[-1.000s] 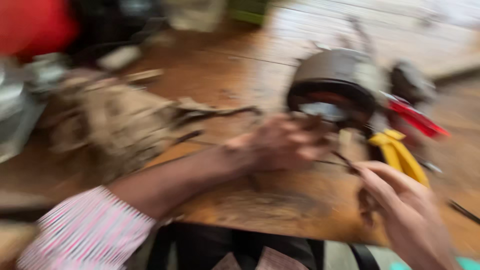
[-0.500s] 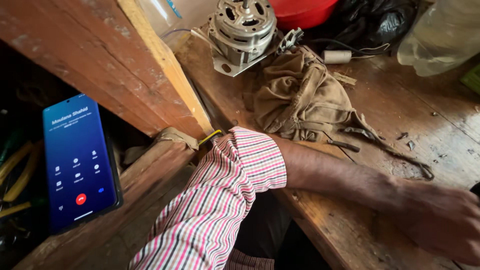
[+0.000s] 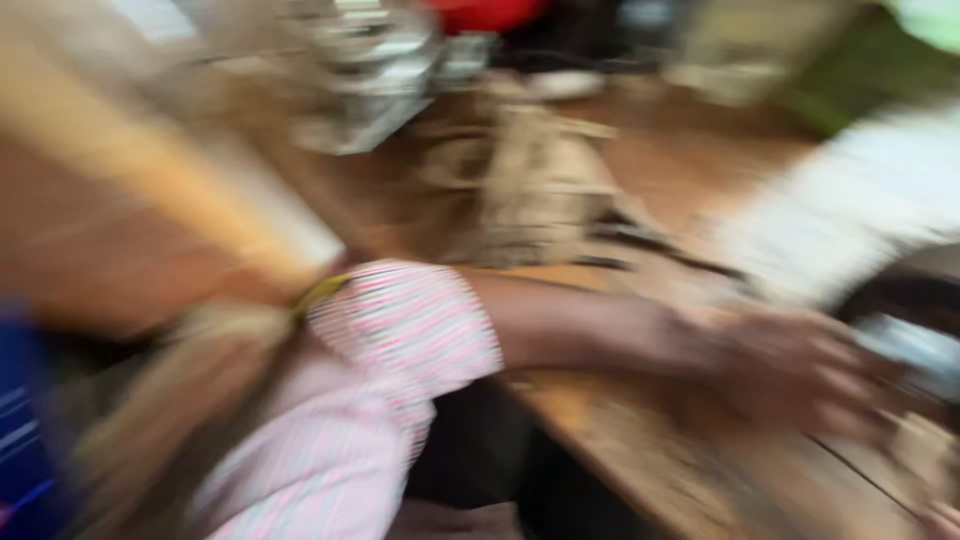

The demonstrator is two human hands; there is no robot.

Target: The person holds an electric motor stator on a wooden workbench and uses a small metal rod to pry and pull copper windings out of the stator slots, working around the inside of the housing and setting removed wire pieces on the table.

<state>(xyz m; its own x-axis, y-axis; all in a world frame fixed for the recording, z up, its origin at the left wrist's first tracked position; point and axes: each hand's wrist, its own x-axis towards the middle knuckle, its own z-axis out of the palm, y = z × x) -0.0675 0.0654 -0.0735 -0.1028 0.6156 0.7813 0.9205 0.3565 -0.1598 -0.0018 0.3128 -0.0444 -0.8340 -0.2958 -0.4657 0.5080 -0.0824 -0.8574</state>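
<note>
The view is heavily smeared by motion. My left arm, in a pink striped sleeve point(image 3: 400, 330), reaches right across the wooden workbench point(image 3: 620, 450). My left hand point(image 3: 800, 370) lies at the bench's right side, next to a dark round object with a pale shiny part point(image 3: 905, 340). Blur hides whether the fingers grip anything. A skin-coloured sliver at the bottom right corner point(image 3: 942, 520) may be my right hand; nothing more of it shows.
A crumpled brown rag point(image 3: 540, 190) lies mid-bench. A metal electric motor point(image 3: 370, 80) and something red point(image 3: 490, 12) stand at the back. A slanted wooden beam point(image 3: 150, 170) crosses the left, with a blue-lit phone screen point(image 3: 20, 430) at the left edge.
The camera has swung back to the right: the phone has slid to the left edge, and my left hand and the dark round object are back in view.
</note>
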